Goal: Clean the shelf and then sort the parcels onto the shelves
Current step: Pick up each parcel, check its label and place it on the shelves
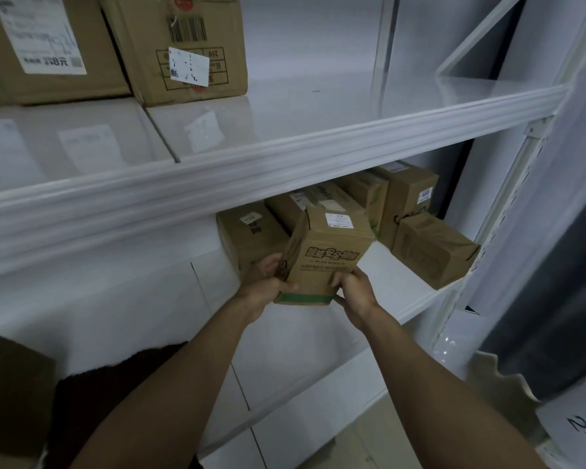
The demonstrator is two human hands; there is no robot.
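I hold a brown cardboard parcel (325, 255) with printed characters, a white label on top and a green strip at its near end. My left hand (268, 286) grips its left near corner and my right hand (354, 292) grips its right near corner. The parcel is tilted, its far end over the lower white shelf (416, 302), in front of several other brown parcels (433, 248) lined along that shelf. The upper white shelf (285, 164) carries two large cartons (180, 49) at its left.
A white shelf upright (521, 204) stands at the right, with a grey curtain (562, 299) beyond it. Another carton (11, 394) sits at the lower left, next to a dark cloth (109, 384). A still lower shelf board (318, 384) lies under my arms.
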